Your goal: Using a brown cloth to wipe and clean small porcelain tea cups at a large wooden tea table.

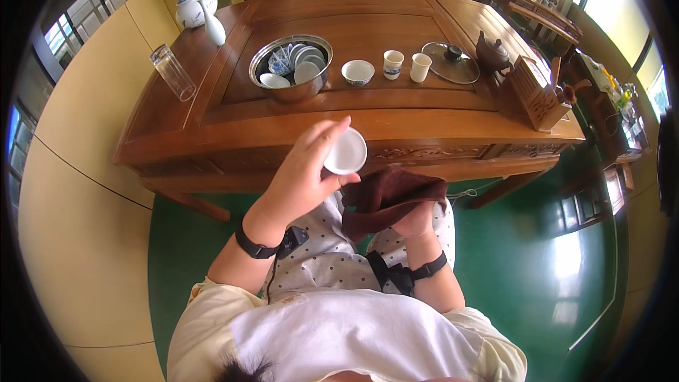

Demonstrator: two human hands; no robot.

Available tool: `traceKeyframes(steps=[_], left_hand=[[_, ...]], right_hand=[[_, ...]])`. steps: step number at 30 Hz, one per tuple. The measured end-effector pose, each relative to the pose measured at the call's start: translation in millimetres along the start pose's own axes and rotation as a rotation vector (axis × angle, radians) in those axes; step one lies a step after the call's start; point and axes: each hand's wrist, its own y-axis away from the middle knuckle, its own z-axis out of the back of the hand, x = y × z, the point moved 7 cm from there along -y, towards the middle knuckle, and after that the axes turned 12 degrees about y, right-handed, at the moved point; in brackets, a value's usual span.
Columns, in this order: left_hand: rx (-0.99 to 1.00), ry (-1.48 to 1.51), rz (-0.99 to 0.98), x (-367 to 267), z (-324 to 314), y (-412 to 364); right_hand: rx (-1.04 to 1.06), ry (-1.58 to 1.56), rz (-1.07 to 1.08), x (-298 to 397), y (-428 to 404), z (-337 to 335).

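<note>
My left hand (307, 170) grips a small white porcelain cup (347, 152) by its rim, between thumb and fingers, in front of the table's near edge. Just right of it, over my lap, my right hand (415, 218) holds a dark brown cloth (390, 196), which covers most of its fingers. A steel bowl (301, 90) on the wooden table (345, 122) holds several small cups and dishes, some with blue patterns. To its right stand a white bowl (358, 72) and two tall white cups (392, 64), then a glass lid (452, 63) with a black knob.
At the table's left are an empty glass tumbler (174, 74), a pale vase (213, 26) with a pink flower and a lidded white jar (190, 9). A dark teapot (493, 54) and a carved wooden tool holder (538, 98) stand at the right.
</note>
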Motion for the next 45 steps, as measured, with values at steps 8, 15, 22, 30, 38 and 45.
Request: traceKeyframes(steps=[8,15,22,30,38,45], left_hand=[[-0.035,-0.153,-0.078,-20.0,11.5,-58.9],[0.102,-0.284,0.025,5.3,-3.7,-117.7],[0.129,-0.544,0.249,45.6,-10.3,-149.5],[0.243,-0.672,0.335,87.7,-8.0,-172.2],[0.521,-0.693,0.698,113.2,-15.6,-171.2],[0.186,-0.457,0.415,93.2,58.0,-174.3]], right_hand=[[-0.352,-0.615,-0.232,-40.1,24.6,38.4],[-0.319,-0.657,-0.165,-39.4,28.4,63.1],[-0.191,-0.689,-0.084,-25.2,31.6,66.8],[-0.56,-0.311,-0.102,-42.7,30.4,78.2],[-0.72,0.055,0.045,-32.4,26.9,82.7],[-0.436,-0.245,-0.084,-32.2,37.3,86.0]])
